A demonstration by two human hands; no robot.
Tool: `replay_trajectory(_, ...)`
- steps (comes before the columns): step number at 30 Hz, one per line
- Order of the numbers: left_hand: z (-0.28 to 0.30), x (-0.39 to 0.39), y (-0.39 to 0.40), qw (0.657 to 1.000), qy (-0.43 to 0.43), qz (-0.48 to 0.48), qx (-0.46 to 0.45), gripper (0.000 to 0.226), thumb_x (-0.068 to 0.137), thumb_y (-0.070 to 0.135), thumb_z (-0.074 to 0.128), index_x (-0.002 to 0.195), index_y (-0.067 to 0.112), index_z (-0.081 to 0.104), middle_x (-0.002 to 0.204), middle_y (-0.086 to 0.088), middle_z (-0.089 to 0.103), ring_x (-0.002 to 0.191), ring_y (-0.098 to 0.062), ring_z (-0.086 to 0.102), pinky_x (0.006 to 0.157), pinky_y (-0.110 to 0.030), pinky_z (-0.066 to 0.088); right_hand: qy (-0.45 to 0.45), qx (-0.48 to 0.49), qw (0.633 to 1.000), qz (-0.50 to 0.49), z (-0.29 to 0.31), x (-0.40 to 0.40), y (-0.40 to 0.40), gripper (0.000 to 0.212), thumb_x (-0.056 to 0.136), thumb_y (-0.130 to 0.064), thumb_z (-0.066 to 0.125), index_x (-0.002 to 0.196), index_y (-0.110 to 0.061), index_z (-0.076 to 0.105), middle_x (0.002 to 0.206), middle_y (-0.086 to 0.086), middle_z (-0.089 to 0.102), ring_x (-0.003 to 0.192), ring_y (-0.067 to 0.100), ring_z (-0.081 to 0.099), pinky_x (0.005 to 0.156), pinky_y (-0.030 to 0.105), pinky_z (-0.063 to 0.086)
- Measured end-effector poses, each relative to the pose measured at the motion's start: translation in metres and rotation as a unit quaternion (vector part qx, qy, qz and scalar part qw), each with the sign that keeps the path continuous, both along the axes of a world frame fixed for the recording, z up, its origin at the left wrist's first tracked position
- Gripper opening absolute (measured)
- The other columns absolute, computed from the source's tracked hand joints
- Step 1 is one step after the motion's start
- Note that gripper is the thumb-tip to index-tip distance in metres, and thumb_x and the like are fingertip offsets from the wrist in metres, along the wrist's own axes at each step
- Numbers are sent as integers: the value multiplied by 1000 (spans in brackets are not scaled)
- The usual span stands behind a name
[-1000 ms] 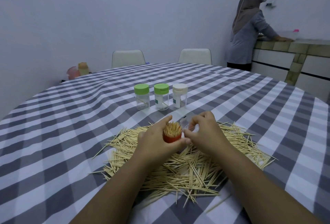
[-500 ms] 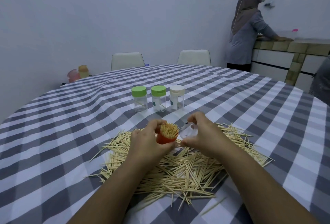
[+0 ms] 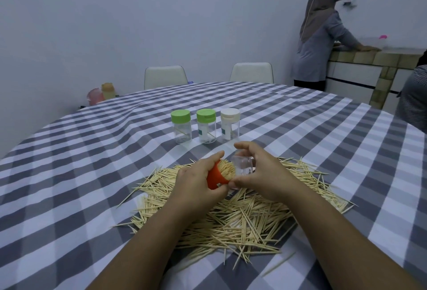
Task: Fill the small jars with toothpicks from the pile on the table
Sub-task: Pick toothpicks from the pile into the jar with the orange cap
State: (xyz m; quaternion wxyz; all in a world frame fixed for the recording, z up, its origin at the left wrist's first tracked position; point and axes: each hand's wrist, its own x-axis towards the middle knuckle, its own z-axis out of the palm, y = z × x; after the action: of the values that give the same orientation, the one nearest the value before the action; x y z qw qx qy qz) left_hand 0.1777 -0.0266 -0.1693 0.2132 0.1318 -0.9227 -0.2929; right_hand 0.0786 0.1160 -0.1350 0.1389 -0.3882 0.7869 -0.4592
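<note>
Your left hand (image 3: 196,181) grips orange cap (image 3: 216,178) packed with toothpicks (image 3: 227,170); right hand (image 3: 256,169) fingers pinch clear jar (image 3: 242,164), frame centre. Line up mouths squarely, slide slowly.

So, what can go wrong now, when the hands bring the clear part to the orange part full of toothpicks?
1. The left hand holds the orange cap tilted, with its packed toothpicks pointing sideways; some may slide out.
2. The right hand holds the clear jar body at the bundle's tips; if its mouth is off-centre, outer toothpicks may catch on the rim and splay or snap.
3. Dropped sticks would mix back into the pile below.
</note>
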Motion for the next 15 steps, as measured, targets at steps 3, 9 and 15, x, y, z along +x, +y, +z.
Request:
replay_trajectory(3,0,-1,-2,1000,-1,14,12,80,75,49,72,144,38,32,138,8,48,123,-22,43,101,-44,43,-27,-6,1000,-2,-3,-2,-2,79,68,-13,83,132,-28,40,124,-7,49,112,12,53,91,35,53)
replay_trajectory(9,0,1,-1,999,-8,21,28,75,75,48,73,140,38,37,135,8,47,121,-20,43,98,-42,47,-36,-28,999,16,-6,-2,-1,66,67,-12,84,117,-34,47,118,-7,55,102,12,59,86,35,55)
replay_trajectory(15,4,2,2,999,-27,30,28,68,83,49,63,141,33,32,135,5,44,121,-22,42,100,-43,43,-75,-66,994,38,-7,-1,0,57,70,-14,82,110,-39,50,116,0,58,99,17,63,82,33,56)
